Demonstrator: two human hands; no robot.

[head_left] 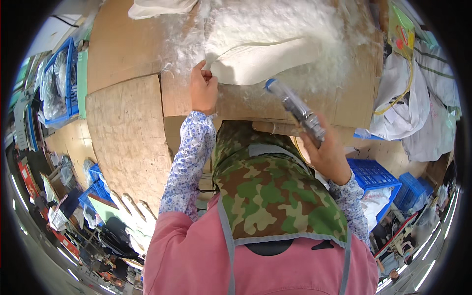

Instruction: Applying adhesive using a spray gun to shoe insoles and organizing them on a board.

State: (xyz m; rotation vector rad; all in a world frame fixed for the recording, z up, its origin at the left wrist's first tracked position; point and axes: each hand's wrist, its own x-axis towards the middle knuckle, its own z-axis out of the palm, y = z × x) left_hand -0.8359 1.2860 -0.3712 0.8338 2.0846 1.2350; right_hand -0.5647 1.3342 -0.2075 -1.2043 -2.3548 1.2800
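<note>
A long white insole-shaped piece (265, 61) lies on the cardboard-covered table, among fluffy white fibres. At its left end is my left hand (203, 89), fingers curled and pinched together at the edge; the fingertips are partly hidden. My right hand (328, 153) is wrapped round a handheld tool (295, 105) with a clear, dark-filled barrel and a blue tip. The tip points up and left, close to the piece's lower edge; I cannot tell the tool's exact kind. Another white piece (160, 7) is cut off at the top edge.
Brown cardboard sheets (125, 132) cover the table. White fibres (295, 22) spread over its far part. Blue crates (373, 179) stand at right and another blue crate (69, 83) at far left. White bags (408, 98) hang at right beside a yellow hose (408, 81).
</note>
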